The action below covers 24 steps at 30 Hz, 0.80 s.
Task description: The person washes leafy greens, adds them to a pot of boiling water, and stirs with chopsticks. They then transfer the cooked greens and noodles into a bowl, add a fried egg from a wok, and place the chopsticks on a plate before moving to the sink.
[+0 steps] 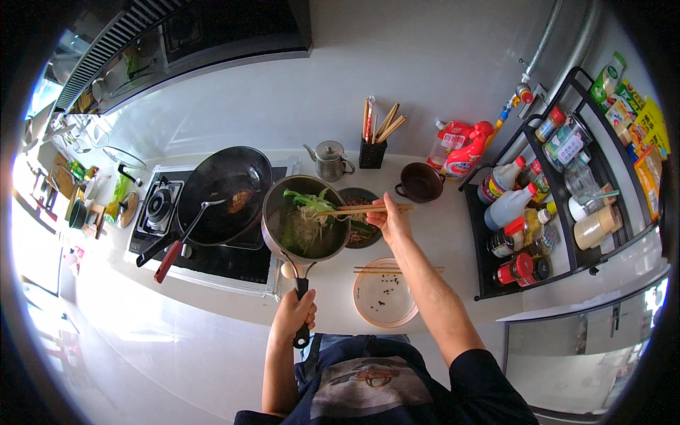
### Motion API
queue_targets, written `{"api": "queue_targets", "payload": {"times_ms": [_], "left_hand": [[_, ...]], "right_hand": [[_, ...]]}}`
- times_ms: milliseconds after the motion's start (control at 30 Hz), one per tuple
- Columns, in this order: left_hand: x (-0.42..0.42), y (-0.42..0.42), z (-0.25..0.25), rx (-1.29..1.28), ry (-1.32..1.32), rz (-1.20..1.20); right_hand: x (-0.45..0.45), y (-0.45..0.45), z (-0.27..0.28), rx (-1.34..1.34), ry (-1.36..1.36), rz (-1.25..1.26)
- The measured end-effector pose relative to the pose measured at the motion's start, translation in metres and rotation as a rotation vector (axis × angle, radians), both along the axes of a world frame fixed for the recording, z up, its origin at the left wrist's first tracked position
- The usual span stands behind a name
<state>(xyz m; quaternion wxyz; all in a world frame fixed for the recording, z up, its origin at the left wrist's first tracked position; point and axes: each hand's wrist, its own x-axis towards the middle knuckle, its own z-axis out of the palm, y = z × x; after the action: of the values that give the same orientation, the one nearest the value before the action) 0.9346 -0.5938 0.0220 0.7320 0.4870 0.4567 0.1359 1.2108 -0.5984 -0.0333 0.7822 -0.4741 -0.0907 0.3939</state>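
My left hand [294, 313] grips the black handle of a metal saucepan [269, 240], which is tilted a little over the counter beside the stove. Noodles [305, 228] and green leafy vegetables [308, 201] are in the pan. In my right hand [390, 222] is a pair of wooden chopsticks [353, 210], whose tips reach over the pan and touch the noodles and greens. Partly hidden behind the pan and my hand is a dark bowl [366, 241] with chopped food in it. Nearer me stands a white bowl [366, 303] with an orange rim, dark bits inside and chopsticks laid across it.
On the gas stove [249, 271] sits a black wok [212, 164] with a red-handled spatula [172, 255]. Along the wall stand a metal teapot [329, 162], a chopstick holder [371, 155], a brown pot [425, 188] and red packages [467, 154]. A black rack [475, 239] holds several bottles and jars.
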Motion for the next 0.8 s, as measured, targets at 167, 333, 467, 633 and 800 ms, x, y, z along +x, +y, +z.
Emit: {"api": "queue_targets", "payload": {"times_ms": [167, 333, 467, 633, 800], "left_hand": [[-0.001, 0.001, 0.002, -0.022, -0.005, 0.010], [-0.002, 0.002, -0.003, -0.029, -0.008, 0.013], [-0.002, 0.001, 0.000, -0.036, -0.022, 0.022], [-0.001, 0.001, 0.001, -0.036, 0.008, 0.028], [0.000, 0.001, 0.002, -0.008, 0.026, 0.016]], "right_hand": [[0.007, -0.001, 0.013, 0.034, -0.004, -0.007], [0.017, -0.002, 0.028, 0.052, -0.020, -0.039], [0.025, -0.005, 0.039, 0.055, -0.011, -0.060], [0.043, -0.016, 0.044, 0.096, 0.001, -0.088], [0.066, -0.028, 0.040, 0.092, -0.019, -0.123]]}}
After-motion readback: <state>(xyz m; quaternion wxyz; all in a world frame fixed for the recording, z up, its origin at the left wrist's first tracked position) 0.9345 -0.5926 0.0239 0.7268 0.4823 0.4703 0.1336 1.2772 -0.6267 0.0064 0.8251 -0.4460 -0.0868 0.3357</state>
